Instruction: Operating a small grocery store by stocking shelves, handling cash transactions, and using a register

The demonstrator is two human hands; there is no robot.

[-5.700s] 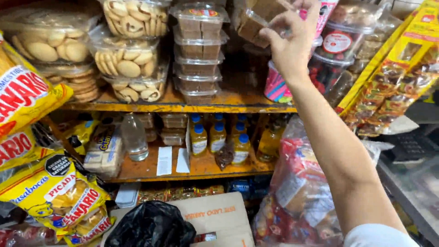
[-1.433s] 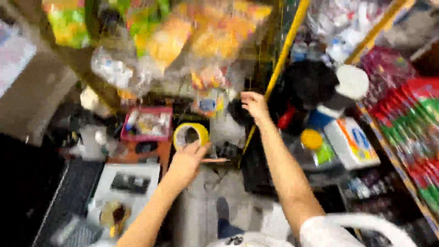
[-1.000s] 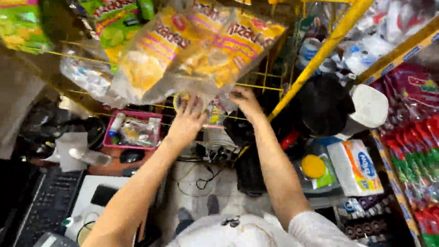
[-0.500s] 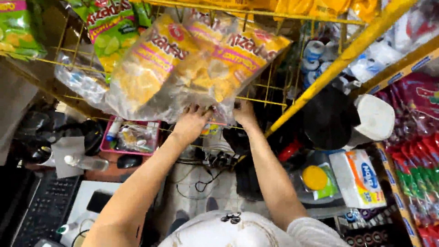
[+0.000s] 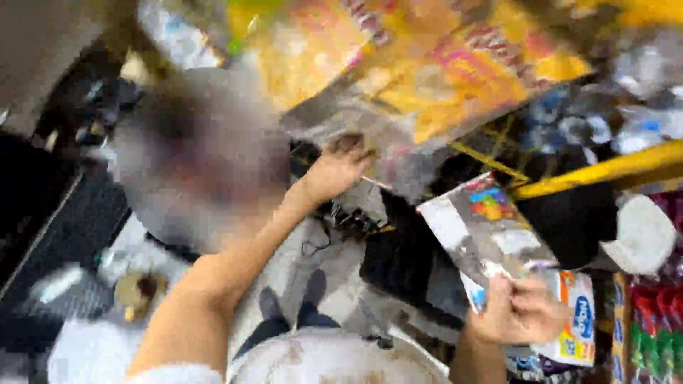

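Head view, heavily motion-blurred. Left hand (image 5: 334, 167) is raised to the lower edge of the hanging yellow-orange snack bags (image 5: 427, 71); its fingers (image 5: 356, 146) are curled against the clear plastic there, touching it, though I cannot tell whether they actually pinch it. Right hand (image 5: 519, 313) is low at the right, fingers pressed together on the bottom corner of a flat printed packet (image 5: 484, 227), which tilts up and to the left from the grip. The packet sits just below a yellow rack bar (image 5: 605, 171). A white carton with blue print (image 5: 576, 327) lies just beside the right hand. Dark keyboard (image 5: 64, 220) at far left, well apart.
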